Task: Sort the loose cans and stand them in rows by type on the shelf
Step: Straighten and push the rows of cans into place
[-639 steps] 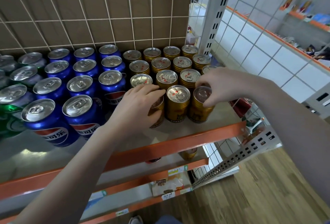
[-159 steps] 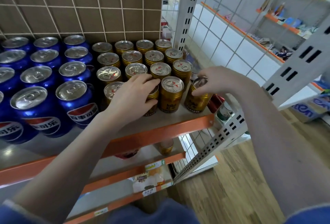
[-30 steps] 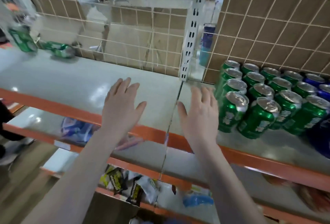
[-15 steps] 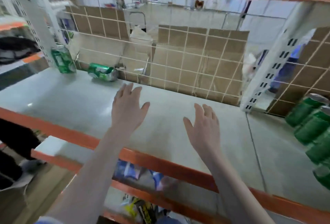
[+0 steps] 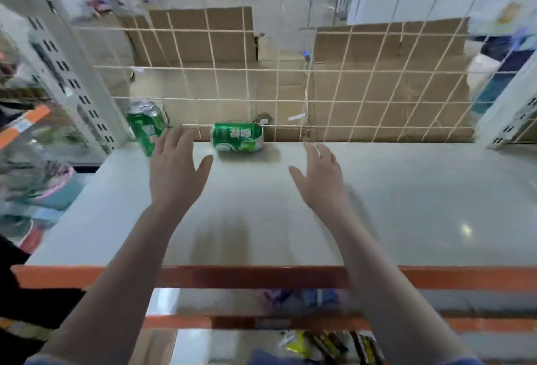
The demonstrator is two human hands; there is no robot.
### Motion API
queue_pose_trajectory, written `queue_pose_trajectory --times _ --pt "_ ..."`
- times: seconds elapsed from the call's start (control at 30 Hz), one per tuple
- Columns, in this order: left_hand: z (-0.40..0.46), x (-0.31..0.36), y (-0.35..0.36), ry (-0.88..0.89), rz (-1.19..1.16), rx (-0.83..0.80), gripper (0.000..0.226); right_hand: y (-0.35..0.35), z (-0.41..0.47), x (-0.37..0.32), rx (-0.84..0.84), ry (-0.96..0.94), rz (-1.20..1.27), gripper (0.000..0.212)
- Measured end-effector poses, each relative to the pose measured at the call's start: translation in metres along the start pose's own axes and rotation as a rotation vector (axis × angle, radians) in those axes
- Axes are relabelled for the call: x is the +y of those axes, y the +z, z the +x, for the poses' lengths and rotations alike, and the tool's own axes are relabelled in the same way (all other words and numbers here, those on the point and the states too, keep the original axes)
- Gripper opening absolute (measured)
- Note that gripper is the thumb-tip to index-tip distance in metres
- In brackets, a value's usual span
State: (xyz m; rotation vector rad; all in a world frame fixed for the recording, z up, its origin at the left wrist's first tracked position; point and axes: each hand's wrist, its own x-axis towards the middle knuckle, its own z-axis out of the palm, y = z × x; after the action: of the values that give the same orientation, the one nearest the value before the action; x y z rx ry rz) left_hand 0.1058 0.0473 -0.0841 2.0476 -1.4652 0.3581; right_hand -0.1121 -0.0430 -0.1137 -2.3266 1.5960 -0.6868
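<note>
Two green cans are at the back left of the grey shelf [image 5: 377, 204]. One green can [image 5: 145, 126] stands upright in the corner, and the other green can [image 5: 238, 136] lies on its side against the wire mesh. My left hand [image 5: 177, 170] reaches forward with fingers spread, its fingertips just in front of the upright can and holding nothing. My right hand [image 5: 319, 175] is stretched out over the shelf, fingers straight and empty, to the right of the lying can.
A wire mesh back panel [image 5: 290, 82] with cardboard [image 5: 377, 79] behind it closes off the shelf's rear. White slotted uprights [image 5: 72, 74] stand at both sides. An orange front rail [image 5: 232, 276] edges the shelf, and packaged goods lie on the lower shelf [image 5: 319, 341].
The view has swung left and closer, so the rows of green cans on the right have left the frame. Both hands have moved forward toward the two loose green cans.
</note>
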Motion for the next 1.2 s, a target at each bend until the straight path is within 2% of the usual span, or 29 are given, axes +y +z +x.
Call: queue_pose_trajectory --times 0.3,0.5,0.63,0.73,0.9,1.03,1.2 --pt "0.032 -0.069 0.003 -0.151 -0.078 0.101 0.079 0.043 0.041 -0.058 -0.085 -0.113 -0.104 0.072" --pt "0.059 -0.098 0.013 -0.21 -0.257 0.125 0.096 0.056 0.071 -0.071 -0.104 -0.215 -0.21 0.08" --pt "0.066 -0.11 0.023 -0.229 -0.292 0.063 0.093 0.062 0.091 -0.079 -0.124 -0.253 -0.276 0.079" --pt "0.067 -0.116 0.031 -0.252 -0.347 0.077 0.09 0.067 0.098 -0.08 -0.141 -0.224 -0.28 0.08" --pt "0.072 -0.12 0.039 -0.311 -0.438 0.128 0.091 0.067 0.099 -0.076 -0.038 -0.226 -0.364 0.071" --pt "0.072 -0.116 0.045 -0.319 -0.621 0.139 0.079 0.061 0.091 -0.071 -0.137 -0.122 -0.113 0.074" --pt "0.07 -0.113 0.044 -0.332 -0.647 0.181 0.067 0.043 0.063 -0.057 -0.13 0.043 0.139 0.073"
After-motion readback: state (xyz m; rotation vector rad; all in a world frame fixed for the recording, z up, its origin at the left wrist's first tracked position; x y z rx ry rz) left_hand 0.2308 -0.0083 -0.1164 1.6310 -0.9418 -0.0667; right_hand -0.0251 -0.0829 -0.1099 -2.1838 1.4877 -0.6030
